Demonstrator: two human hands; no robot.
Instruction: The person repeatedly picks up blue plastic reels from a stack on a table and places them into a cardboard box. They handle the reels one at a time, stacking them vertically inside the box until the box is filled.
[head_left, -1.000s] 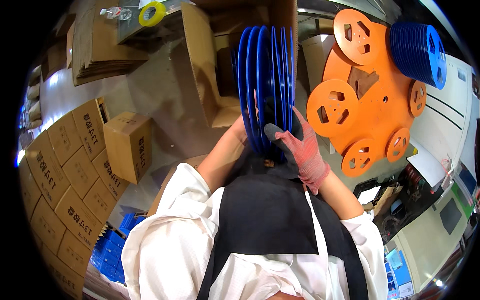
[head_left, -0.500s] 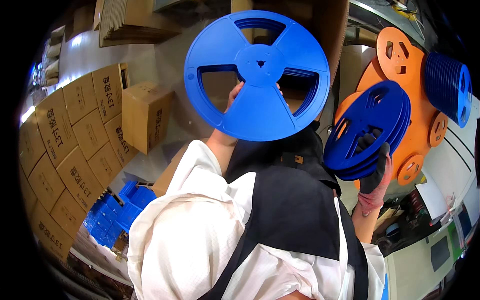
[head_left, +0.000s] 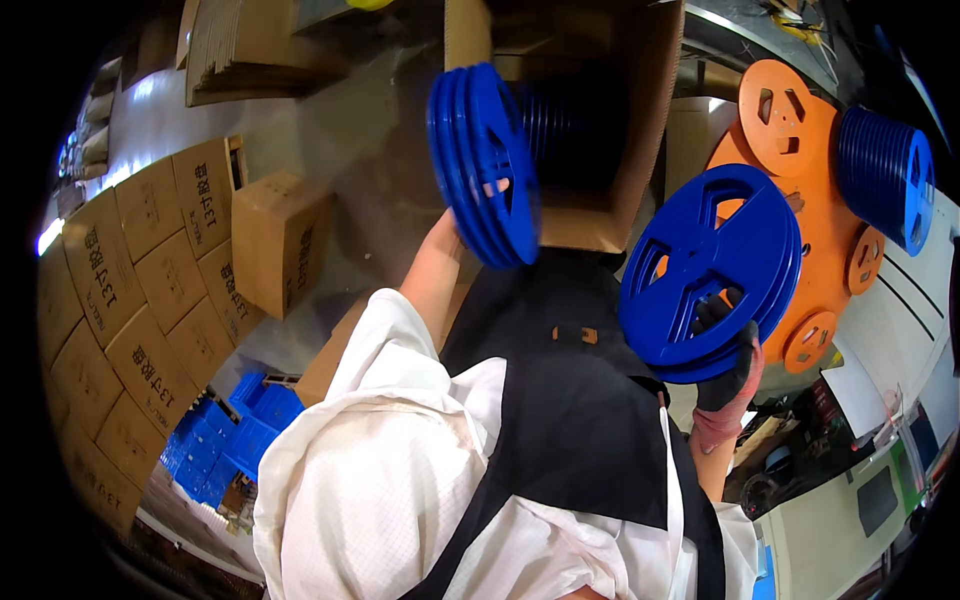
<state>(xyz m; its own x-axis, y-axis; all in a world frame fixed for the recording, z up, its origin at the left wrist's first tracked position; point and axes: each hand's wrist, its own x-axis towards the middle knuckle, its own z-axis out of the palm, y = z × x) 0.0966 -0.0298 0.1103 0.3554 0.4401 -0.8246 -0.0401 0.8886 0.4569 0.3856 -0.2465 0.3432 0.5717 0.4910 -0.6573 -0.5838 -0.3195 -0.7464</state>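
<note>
Several round slotted reels (head_left: 462,165), bare left grip (head_left: 497,187) clasping some, knit-gloved right grip (head_left: 736,372) others

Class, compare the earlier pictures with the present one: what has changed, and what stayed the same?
A second ago both hands held one row. The left hand has since carried its blue reels leftward and turned them nearly edge-on; the right hand has taken its own blue stack rightward, broad face now showing. The lone carton and orange platform stayed put.

There are two hands (head_left: 497,187) (head_left: 736,368), two held stacks of blue reels (head_left: 462,165) (head_left: 690,262) and one open carton (head_left: 645,110).
</note>
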